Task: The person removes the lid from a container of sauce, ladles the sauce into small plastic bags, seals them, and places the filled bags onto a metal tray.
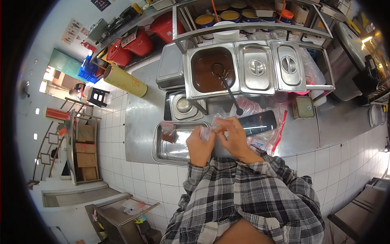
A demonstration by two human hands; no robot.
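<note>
In front of me my left hand (199,146) is closed, pinching a small clear plastic bag (205,133) by its edge. The fingertips of my right hand (235,138) meet at the top of the same bag. No filling can be made out in it, and my fingers cover part of it. To the left sits a metal tray (156,151) with a wire mesh inside. On its far left part lies a small bag of brown sauce (168,136). Beyond my hands stands a square steel pan (189,77) of brown sauce, with a black ladle (229,91) resting in it.
A phone (260,123) lies on a large clear bag with a red edge (281,132) at my right. Lidded steel pans (256,67) stand beside the sauce. A yellow film roll (125,81) lies at the far left. A metal rack (252,25) rises behind; a big cooker (345,61) stands right.
</note>
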